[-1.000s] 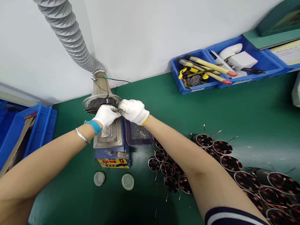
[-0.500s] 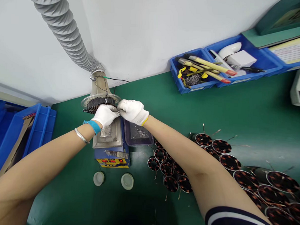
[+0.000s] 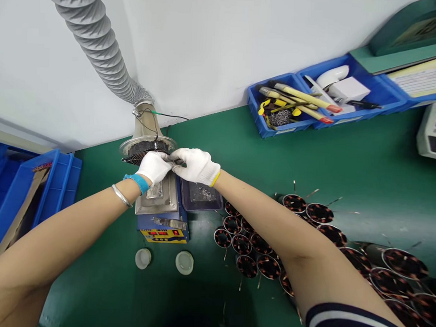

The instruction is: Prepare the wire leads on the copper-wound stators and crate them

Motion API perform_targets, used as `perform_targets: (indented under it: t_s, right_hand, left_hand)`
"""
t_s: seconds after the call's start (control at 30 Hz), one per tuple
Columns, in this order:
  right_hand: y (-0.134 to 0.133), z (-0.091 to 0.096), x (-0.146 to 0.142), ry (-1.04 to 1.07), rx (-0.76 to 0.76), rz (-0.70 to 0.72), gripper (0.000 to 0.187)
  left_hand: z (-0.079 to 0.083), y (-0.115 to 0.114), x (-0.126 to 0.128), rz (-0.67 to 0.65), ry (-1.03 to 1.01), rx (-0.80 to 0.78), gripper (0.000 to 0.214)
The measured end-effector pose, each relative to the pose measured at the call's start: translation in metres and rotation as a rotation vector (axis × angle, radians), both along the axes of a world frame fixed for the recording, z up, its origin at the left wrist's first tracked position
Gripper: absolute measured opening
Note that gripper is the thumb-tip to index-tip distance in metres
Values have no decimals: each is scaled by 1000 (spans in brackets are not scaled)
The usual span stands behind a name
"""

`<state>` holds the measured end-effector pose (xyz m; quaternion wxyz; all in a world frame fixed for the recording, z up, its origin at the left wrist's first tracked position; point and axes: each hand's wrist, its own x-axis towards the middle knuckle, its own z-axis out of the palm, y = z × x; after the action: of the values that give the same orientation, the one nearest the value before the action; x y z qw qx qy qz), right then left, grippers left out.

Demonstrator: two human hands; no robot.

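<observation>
- Green matting covers the bench (image 3: pixel 257 160) up to a pale wall, and a white cup (image 3: pixel 143 259) and a shallow dish (image 3: pixel 184 263) stand on it, lower left of centre, probably kept within reach.
- Copper-wound motor housings (image 3: pixel 246 266) cluster at lower right, ends up, wire leads poking out, likely stood so to keep the leads accessible.
- What looks like a solder pot (image 3: pixel 165 204) sits left of centre; a dark tray (image 3: pixel 203 205) of silvery scraps lies beside it, presumably to catch dross.
- Above the pot, the gloved left hand (image 3: pixel 154 166) has its fingertips gathered; the right hand (image 3: pixel 198 166) curls thumb and forefinger around a dark gap. I cannot tell what either pinches; the gloves probably guard against heat.
- Behind them, a fan (image 3: pixel 139 156) faces the pot below a ribbed hose (image 3: pixel 100 47), seemingly to draw off fumes.
- Farther, at upper right, a blue bin (image 3: pixel 255 108) holds brushes (image 3: pixel 307 95).
- Compared with half a second ago, the right hand's thumb and forefinger show a wider gap.
</observation>
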<state>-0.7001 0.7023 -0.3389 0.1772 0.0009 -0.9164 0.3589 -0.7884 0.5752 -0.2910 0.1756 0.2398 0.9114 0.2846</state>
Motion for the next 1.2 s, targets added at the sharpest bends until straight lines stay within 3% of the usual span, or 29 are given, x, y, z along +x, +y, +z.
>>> perform_targets:
  t_s: [0.13, 0.37, 0.47, 0.63, 0.77, 0.9, 1.0, 1.2]
  right_hand:
    - [0, 3, -1, -73, 31, -3, 29]
    - [-6, 6, 2, -126, 369, -88, 35]
    - [-9, 6, 6, -98, 401, -124, 33]
    - [-14, 4, 19, -120, 201, -225, 29]
    - [-15, -3, 30, -170, -36, -289, 24]
    - [-14, -7, 33, -177, -142, -283, 23]
    - [-16, -4, 32, -178, -178, -292, 23]
    - [-15, 0, 35, -144, -265, -342, 20]
  left_hand:
    - [-4, -1, -2, -41, 33, -37, 12]
    - [1, 4, 4, -63, 152, -193, 16]
    - [3, 8, 9, -47, 236, -279, 17]
    - [13, 9, 19, -54, 367, -427, 21]
    - [33, 0, 27, -182, 481, -476, 23]
    - [49, -4, 34, -577, 720, -515, 25]
    - [47, 5, 37, -786, 910, -592, 22]
    - [31, 26, 38, -790, 987, -544, 30]
